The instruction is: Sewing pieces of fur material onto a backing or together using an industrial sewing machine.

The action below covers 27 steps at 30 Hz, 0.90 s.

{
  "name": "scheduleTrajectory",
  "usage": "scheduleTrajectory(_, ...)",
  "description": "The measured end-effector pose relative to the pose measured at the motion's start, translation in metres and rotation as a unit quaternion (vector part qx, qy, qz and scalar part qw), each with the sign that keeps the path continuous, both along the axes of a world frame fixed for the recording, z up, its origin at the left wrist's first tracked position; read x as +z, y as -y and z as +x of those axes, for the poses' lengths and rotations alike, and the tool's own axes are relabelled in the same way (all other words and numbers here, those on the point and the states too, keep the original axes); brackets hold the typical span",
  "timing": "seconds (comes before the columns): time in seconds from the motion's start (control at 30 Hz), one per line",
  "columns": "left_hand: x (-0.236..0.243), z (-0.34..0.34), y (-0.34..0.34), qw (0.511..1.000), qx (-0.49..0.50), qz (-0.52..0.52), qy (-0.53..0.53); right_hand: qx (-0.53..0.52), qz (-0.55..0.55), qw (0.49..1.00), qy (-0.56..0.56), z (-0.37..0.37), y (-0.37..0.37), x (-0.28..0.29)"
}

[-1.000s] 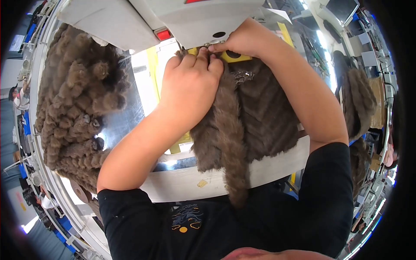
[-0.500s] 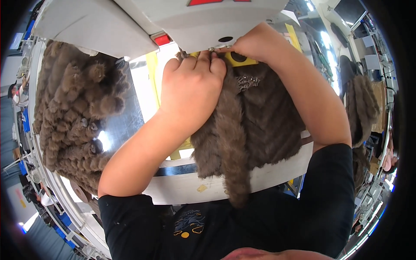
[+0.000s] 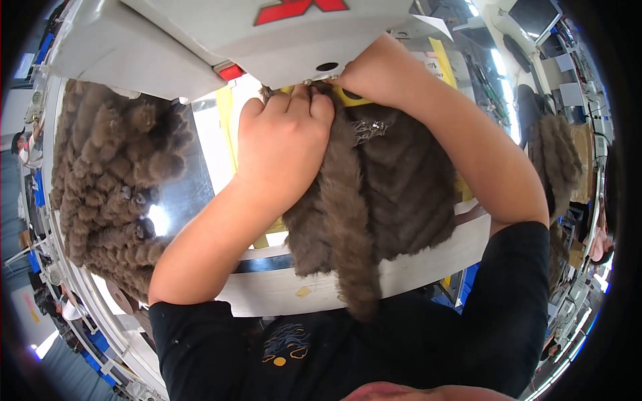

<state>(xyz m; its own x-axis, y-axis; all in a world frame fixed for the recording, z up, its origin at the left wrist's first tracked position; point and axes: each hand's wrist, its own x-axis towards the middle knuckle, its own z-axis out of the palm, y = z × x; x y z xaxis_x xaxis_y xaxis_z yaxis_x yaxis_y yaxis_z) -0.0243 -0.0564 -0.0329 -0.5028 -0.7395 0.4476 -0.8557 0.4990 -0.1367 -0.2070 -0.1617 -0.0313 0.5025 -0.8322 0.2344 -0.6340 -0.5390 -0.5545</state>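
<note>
In a cluttered workroom, a worktable (image 3: 261, 297) is being overhung by a pale machine head (image 3: 200, 47). At left, a heap of brown fur pieces (image 3: 107, 160) is lying piled. Next, the left hand (image 3: 284, 144) is being rested, fingers curled, at the top of a fur strip (image 3: 348, 220); the fingertips are being hidden, so whether fur is being pinched cannot be told. The strip is lying on a fur panel (image 3: 414, 187) and trailing past the table's near edge. Both are being judged light, limp and soft, with slippery pile; a flat-fingered hold close to the upper edges is being advised. The right hand (image 3: 371, 73) is being placed beside a yellow plate (image 3: 358, 102), its fingers partly concealed, its grip undeterminable. Far right, more brown fur (image 3: 563, 157) is showing.
</note>
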Motion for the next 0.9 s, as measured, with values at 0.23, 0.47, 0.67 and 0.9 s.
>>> scheduleTrajectory(0.23,0.004,0.0,-0.002,0.999,0.022,0.043,0.015,0.136,-0.027,0.99,-0.029,-0.021,-0.05,0.026)
scheduleTrajectory(0.47,0.0,0.005,-0.003,0.998,0.02,0.052,-0.027,0.14,-0.054,0.982,-0.115,-0.019,-0.055,0.024)
scheduleTrajectory(0.67,0.0,0.006,-0.003,0.996,0.01,0.067,-0.061,0.142,-0.075,0.982,-0.102,-0.021,-0.053,0.022)
scheduleTrajectory(0.9,-0.001,0.007,-0.002,0.994,-0.003,0.053,-0.096,0.139,-0.1,0.97,-0.171,-0.013,-0.062,0.031)
